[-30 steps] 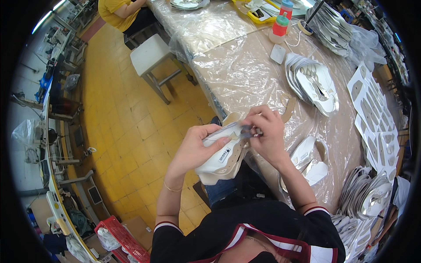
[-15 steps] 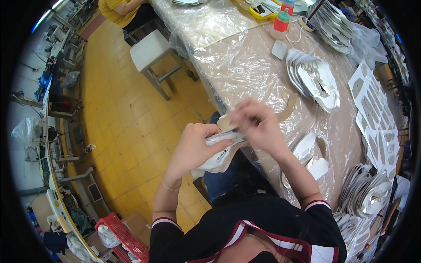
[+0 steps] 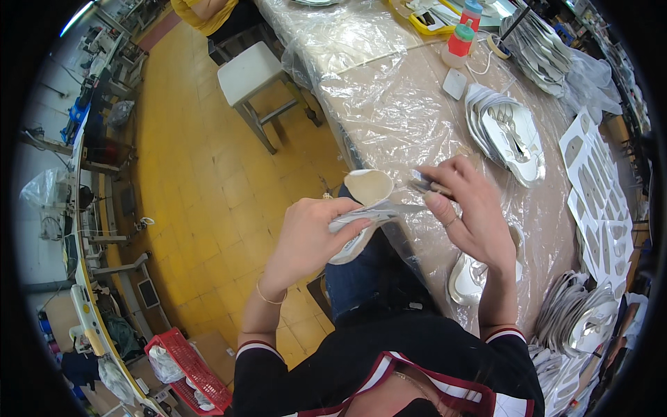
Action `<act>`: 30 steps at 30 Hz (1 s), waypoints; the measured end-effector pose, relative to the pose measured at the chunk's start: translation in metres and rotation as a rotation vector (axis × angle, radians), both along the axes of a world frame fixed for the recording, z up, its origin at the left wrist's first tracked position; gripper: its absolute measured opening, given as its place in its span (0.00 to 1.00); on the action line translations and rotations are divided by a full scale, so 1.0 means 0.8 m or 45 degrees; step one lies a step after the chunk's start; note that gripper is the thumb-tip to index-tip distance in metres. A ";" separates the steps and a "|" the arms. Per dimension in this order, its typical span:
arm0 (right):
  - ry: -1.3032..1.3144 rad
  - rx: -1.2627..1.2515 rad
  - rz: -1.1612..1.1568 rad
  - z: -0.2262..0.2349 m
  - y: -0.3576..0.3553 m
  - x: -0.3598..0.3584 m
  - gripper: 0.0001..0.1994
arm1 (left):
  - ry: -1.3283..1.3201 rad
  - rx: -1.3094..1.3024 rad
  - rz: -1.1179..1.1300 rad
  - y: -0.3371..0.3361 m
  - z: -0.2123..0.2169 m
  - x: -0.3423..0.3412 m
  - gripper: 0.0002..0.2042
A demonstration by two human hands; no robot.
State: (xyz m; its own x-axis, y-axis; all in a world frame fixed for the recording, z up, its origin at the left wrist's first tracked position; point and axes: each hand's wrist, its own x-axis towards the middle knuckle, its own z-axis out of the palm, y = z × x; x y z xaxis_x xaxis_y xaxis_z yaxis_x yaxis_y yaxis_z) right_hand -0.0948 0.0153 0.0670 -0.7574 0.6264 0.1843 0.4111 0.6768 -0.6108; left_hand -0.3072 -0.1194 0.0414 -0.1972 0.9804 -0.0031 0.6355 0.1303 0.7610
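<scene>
My left hand grips a pale, cream-and-silver shoe upper over my lap, its rounded end pointing away from me. My right hand sits just to the right of it, fingers pinched on a small dark tool whose tip meets the shoe piece's silver edge. Both hands hover at the near edge of the plastic-covered table.
A stack of silver shoe pieces lies on the table, white cut-outs at the right, more silver pieces lower right. A red-capped bottle and a yellow tray stand far back. A white stool and another seated person are beyond. A red basket sits on the floor.
Both hands have shifted slightly up and right with the shoe piece. The right hand has pulled away from the piece's top and now holds the tool at its right edge.
</scene>
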 end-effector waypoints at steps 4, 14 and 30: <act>-0.045 -0.048 0.136 0.007 -0.011 -0.001 0.14 | 0.155 0.011 0.011 0.005 0.009 0.005 0.07; 0.000 0.072 0.034 -0.013 -0.036 -0.020 0.10 | 0.512 0.179 -0.027 -0.003 -0.002 0.022 0.07; 1.228 -1.274 -0.449 -0.069 0.004 -0.017 0.19 | -0.941 -0.089 0.225 0.001 -0.045 -0.039 0.14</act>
